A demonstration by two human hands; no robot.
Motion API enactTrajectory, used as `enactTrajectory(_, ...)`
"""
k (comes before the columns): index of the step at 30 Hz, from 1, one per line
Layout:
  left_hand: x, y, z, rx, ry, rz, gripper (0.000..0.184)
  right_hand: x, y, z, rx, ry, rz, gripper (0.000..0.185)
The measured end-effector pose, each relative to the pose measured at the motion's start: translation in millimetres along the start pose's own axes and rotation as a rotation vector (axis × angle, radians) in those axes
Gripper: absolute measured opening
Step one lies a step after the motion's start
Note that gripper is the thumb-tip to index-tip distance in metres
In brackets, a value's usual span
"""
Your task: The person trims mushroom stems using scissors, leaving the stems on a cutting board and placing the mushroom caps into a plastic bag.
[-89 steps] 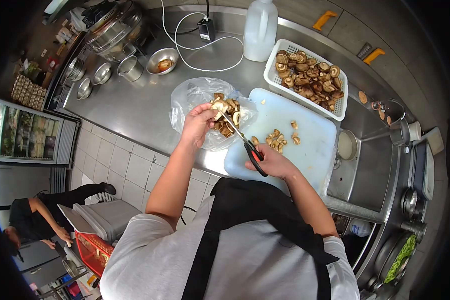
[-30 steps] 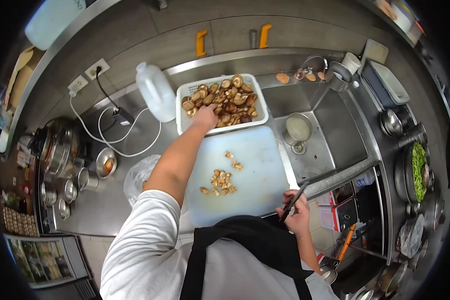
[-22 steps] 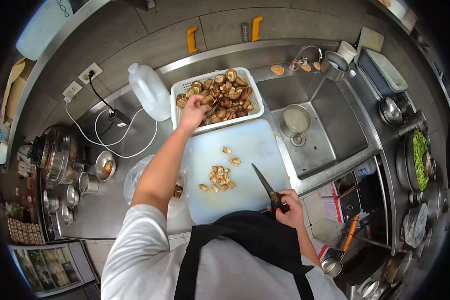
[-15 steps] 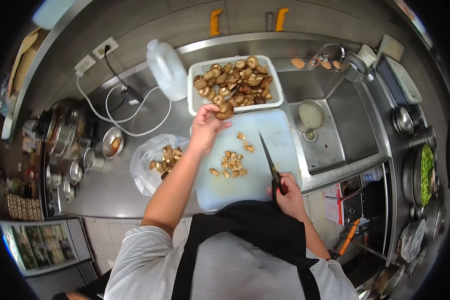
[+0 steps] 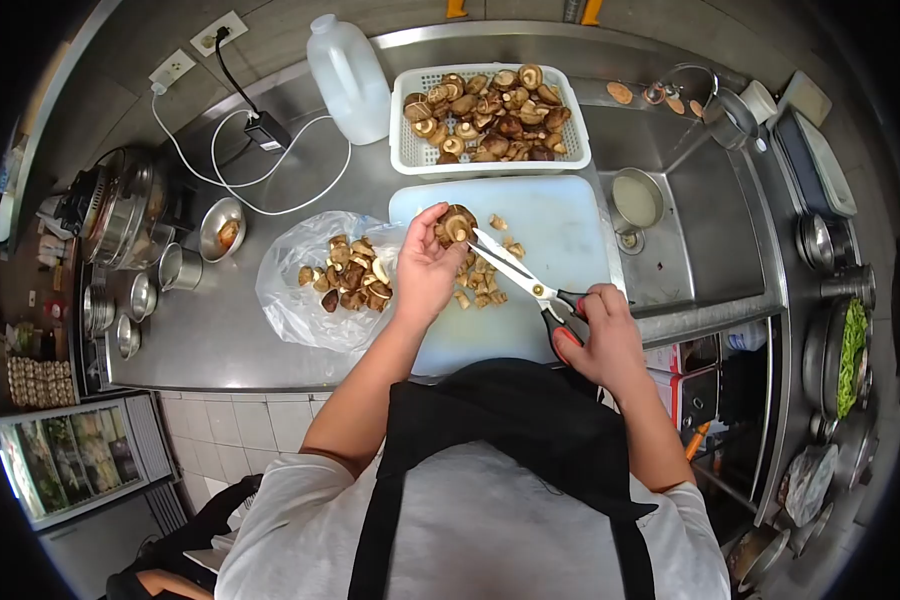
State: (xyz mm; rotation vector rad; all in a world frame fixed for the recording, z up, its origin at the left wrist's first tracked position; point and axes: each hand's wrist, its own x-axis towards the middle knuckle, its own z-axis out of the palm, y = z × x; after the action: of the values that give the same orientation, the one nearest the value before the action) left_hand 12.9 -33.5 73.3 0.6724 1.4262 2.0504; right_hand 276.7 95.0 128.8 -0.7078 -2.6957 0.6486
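Note:
My left hand (image 5: pixel 432 265) grips a brown mushroom (image 5: pixel 456 225) over the white cutting board (image 5: pixel 560 225), its pale underside and stem turned up. My right hand (image 5: pixel 610 342) is closed round the red and black handles of the scissors (image 5: pixel 537 288). Their blades are parted, with the tips at the mushroom's stem. Below the blades, cut mushroom stems (image 5: pixel 485 285) lie in a small pile on the board. To the left, a clear plastic bag (image 5: pixel 295 285) holds several mushroom caps (image 5: pixel 348 275). Behind the board, a white basket (image 5: pixel 402 150) is heaped with whole mushrooms (image 5: pixel 495 110).
A plastic jug (image 5: pixel 348 85) stands left of the basket. White cables and a black adapter (image 5: pixel 267 130) lie on the steel counter (image 5: pixel 210 330). At right is a sink (image 5: pixel 685 230) with a metal pot (image 5: pixel 637 200). Metal bowls (image 5: pixel 222 228) line the left side.
My left hand has brought the mushroom from the basket's edge to over the board. The scissors have swung left to its stem, and their blades have opened. The view has shifted.

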Motion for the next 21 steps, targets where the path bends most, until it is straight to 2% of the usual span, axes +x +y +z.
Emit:
enactTrajectory(3,-4,7,6,-0.076,0.055,-0.058,0.058,7,-3,-9,-0.105,0.012,-0.026,0.047)
enactTrajectory(5,-5,14,6,-0.212,0.180,-0.281,0.049,9,-4,-15,-0.221,-0.020,-0.051,0.046)
enactTrajectory(9,-5,10,6,-0.359,0.248,-0.356,0.042,9,-15,-21,-0.202,-0.081,-0.016,0.045)
enactTrajectory(12,-5,4,7,-0.400,0.286,-0.346,0.038,8,-23,-22,-0.143,-0.135,0.056,0.046)
enactTrajectory(17,-9,-3,10,-0.429,0.307,-0.212,0.039,6,-38,-23,-0.086,-0.229,0.147,0.048)
enactTrajectory(21,-12,-3,18,-0.410,0.332,-0.170,0.041,6,-48,-26,-0.191,-0.253,0.146,0.049)
